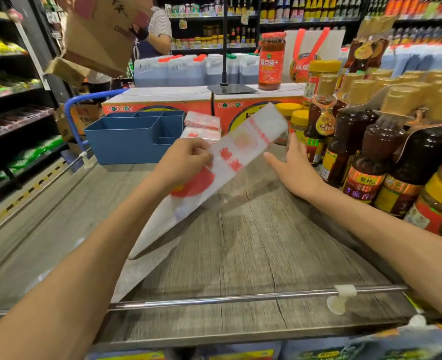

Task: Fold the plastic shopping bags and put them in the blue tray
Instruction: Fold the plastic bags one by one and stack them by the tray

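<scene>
Pinching a plastic bag (222, 162) at one long edge: left hand (186, 158), fingers curled onto the film, thumb side hidden beneath. Bag already flattened into a long narrow strip, translucent white, printed in red and orange: a column of red characters, an orange square panel near the far end, a large red disc near the middle. Strip held slanted above the grey wood-grain counter (253, 255), far end raised toward the bottles, near end trailing down to the counter's front left; lower part plain white, slightly blurred. Whether the near tip touches the counter: cannot tell.

Right hand (292, 165) flat and spread, fingers straight, gripping nothing, just right of the strip, low over the counter, apart from the bag.

Blue tray (126, 144) at the counter's far left, divided into compartments; large compartment's contents not visible from this angle. Just right of the tray, two stacks of white-and-red bags (201, 126), one above the other, against the red boxes (160, 106).

Dark sauce bottles (357, 162) with gold caps crowding the right edge. Chrome rail (240, 298) along the counter's near side. Person in a striped top carrying a cardboard box (97, 35), far left background.
</scene>
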